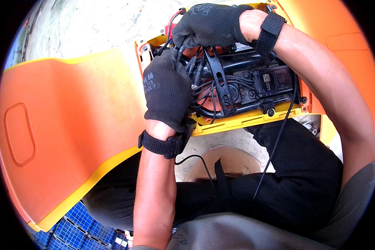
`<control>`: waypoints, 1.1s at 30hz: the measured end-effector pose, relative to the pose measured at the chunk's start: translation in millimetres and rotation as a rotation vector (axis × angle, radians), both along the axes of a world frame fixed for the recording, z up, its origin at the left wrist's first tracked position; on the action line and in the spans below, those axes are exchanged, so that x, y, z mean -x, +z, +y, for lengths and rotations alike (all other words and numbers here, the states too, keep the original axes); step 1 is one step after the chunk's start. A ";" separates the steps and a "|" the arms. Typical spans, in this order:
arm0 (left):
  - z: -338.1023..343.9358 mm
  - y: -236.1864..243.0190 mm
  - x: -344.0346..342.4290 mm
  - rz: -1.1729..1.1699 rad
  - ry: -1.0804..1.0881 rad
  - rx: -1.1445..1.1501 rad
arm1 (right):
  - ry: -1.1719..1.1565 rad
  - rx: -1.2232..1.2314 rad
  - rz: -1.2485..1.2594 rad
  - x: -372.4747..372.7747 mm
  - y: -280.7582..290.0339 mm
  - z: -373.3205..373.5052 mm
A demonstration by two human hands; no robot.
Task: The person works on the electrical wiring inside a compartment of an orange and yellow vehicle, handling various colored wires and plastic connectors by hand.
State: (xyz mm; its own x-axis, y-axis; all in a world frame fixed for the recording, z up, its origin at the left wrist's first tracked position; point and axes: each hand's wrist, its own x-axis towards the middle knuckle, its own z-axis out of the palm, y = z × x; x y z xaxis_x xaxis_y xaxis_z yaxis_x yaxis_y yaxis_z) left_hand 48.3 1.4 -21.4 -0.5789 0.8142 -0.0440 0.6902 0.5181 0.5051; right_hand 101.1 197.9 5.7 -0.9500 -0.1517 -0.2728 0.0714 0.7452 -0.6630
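Both my hands wear black knit gloves and work at the far left corner of an open compartment in an orange and yellow body. My left hand (pixel 167 89) is closed with its fingertips around a thick black cable (pixel 180 53). Just beyond it, my right hand (pixel 212 26) is curled shut on the same cable, palm down; its fingertips are partly hidden. Beside them lie bundled black wires (pixel 212 92), a perforated black bracket (pixel 220 77) and a dark frame tube (pixel 241 62). A red wire piece (pixel 169 30) shows left of my right hand.
A black box (pixel 275 81) with a label is fixed at the compartment's right. Orange panels (pixel 71 121) spread on both sides. Thin black cords (pixel 275 150) hang across my legs. Blue crates (pixel 73 227) stand at lower left, and pale floor (pixel 87 29) lies beyond.
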 end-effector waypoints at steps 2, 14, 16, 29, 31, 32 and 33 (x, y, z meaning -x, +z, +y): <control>-4.2 16.2 0.6 0.023 0.022 0.014 | 0.017 -0.007 0.039 6.3 4.4 -4.4; 0.3 12.2 11.2 -0.468 0.224 -0.119 | -0.076 0.307 -0.016 -2.9 4.5 12.5; 3.6 20.8 9.8 -0.654 0.283 -0.127 | -0.108 0.314 -0.091 -4.2 9.0 15.6; 8.1 19.9 17.0 -0.766 0.251 -0.168 | -0.086 0.404 -0.044 -10.2 6.1 14.5; 9.1 16.3 14.0 -0.719 0.237 -0.163 | -0.032 0.284 0.116 -0.5 -11.8 9.7; 9.7 13.7 13.8 -0.681 0.230 -0.153 | -0.040 0.260 0.141 -1.6 -27.3 15.5; 8.4 12.7 13.4 -0.643 0.235 -0.144 | -0.036 0.240 0.165 -0.6 -27.7 13.0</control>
